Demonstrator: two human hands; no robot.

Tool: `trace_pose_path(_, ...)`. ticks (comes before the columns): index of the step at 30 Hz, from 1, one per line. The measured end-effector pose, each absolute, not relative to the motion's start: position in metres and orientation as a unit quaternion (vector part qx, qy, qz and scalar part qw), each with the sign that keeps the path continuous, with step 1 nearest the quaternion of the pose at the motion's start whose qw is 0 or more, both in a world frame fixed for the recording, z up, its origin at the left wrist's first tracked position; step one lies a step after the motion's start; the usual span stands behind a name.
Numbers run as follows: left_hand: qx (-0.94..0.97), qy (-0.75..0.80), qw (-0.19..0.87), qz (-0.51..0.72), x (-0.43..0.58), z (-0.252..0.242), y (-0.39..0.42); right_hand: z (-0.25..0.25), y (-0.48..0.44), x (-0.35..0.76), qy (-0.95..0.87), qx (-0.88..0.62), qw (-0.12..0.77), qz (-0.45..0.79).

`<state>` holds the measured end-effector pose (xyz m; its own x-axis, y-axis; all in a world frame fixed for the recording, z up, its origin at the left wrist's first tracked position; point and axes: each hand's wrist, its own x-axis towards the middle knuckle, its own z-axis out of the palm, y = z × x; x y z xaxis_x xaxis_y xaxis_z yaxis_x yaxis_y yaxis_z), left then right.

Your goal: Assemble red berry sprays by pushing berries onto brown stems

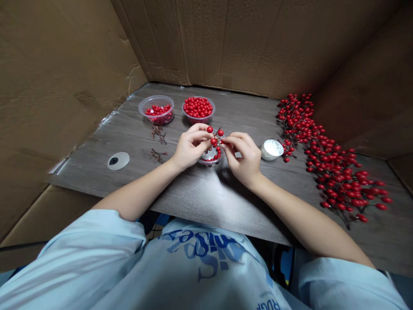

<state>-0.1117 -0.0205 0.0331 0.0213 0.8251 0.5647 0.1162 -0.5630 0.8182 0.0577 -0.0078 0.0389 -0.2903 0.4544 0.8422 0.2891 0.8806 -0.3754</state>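
Through my remote feed, cardboard walls (241, 47) tower over a grey wood-grain table (187, 193). Down the right side sprawls a heap of red-berried sprigs (342, 181). Centre stage, the left hand (190, 148) and right hand (243, 157) work close together, just apart. Beyond them, I've a part-filled tub (144, 108) and a fuller tub (198, 121) of berries; a smaller tub (209, 163) sits beneath the fingers. A white cup (267, 155) stands rightward, bare stems (158, 155) lie leftward. And the berried sprig (214, 141): pinched in the left fingers, above that small tub! The right fingertips clamp one red berry (222, 141); whether it's attached, I can't tell.
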Motion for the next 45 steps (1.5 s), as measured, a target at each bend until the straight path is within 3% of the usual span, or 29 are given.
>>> trace_pose_path(13,0.645,0.36,0.289,0.609,-0.11,0.033,-0.021,0.039,-0.007,0.056,-0.794,-0.236,0.554,0.081)
trace_pose_path(29,0.618,0.362,0.229,0.659,-0.112,0.03,-0.019,0.049,-0.016,0.052,-0.753,-0.249,0.583,0.178)
trace_pose_path(45,0.662,0.401,0.063,0.629,-0.109,0.034,-0.024,0.05,-0.02,0.051,-0.76,-0.242,0.585,0.149)
